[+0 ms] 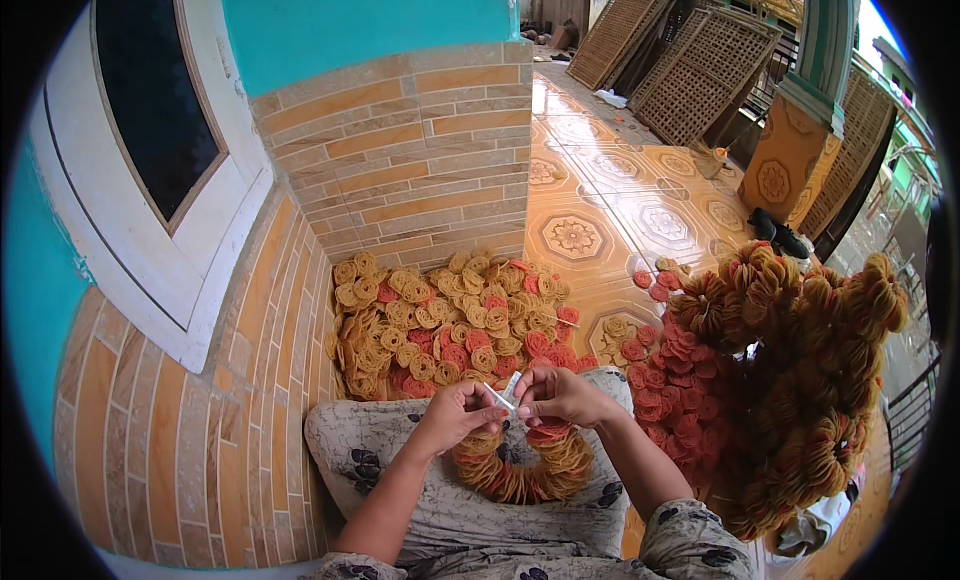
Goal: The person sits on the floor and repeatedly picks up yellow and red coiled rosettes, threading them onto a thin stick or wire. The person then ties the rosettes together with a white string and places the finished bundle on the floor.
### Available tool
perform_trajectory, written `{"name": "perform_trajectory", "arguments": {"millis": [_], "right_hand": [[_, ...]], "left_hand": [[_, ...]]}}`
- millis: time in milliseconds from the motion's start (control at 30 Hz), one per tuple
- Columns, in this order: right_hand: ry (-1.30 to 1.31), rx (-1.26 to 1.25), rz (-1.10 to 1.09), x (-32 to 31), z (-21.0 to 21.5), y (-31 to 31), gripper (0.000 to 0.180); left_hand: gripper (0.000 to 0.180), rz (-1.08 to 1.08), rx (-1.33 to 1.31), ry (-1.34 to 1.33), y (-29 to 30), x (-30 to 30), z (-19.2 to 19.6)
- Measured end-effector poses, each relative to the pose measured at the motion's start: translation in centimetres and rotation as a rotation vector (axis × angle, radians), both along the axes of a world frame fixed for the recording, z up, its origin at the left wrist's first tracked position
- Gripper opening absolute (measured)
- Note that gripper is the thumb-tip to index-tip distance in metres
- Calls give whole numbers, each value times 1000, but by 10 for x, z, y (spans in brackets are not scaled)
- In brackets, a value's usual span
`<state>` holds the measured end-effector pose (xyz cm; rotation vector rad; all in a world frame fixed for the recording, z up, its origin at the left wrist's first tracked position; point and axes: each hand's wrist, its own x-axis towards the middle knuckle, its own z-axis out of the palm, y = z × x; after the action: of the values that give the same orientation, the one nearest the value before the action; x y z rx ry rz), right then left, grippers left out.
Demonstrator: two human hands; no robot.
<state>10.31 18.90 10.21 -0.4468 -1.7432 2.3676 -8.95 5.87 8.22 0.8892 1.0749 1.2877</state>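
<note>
My left hand and my right hand meet in front of me, each pinching part of a narrow white strip. The strip's two ends cross between my fingertips. Below them, a ring of strung yellow and red lacy discs hangs over my lap, on patterned grey cloth. The discs look like thin coiled crackers, threaded close together. Where the strip enters the ring is partly hidden by my fingers.
Loose yellow discs mixed with red ones lie heaped against the tiled wall. Red discs are piled to the right, beside a big stack of finished rings. Woven racks lean beyond the shiny floor; dark footwear sits near the pillar.
</note>
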Motion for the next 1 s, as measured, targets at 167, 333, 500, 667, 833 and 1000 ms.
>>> {"name": "perform_trajectory", "arguments": {"millis": [167, 333, 500, 667, 833, 1000], "right_hand": [[-44, 5, 19, -5, 7, 1, 27], [-72, 33, -49, -1, 11, -4, 17], [-158, 388, -256, 5, 26, -25, 16], [-20, 1459, -206, 10, 42, -56, 17], [-245, 537, -27, 17, 61, -46, 17], [-241, 20, -148, 22, 86, -36, 12]], "left_hand": [[16, -69, 2, 124, 5, 9, 10], [16, -69, -4, 104, 6, 14, 14], [15, -7, -5, 64, 8, 18, 24], [21, -250, -167, 344, 17, 10, 46], [23, -82, 121, 644, 9, 26, 77], [25, 35, 312, 795, -17, 33, 108]]}}
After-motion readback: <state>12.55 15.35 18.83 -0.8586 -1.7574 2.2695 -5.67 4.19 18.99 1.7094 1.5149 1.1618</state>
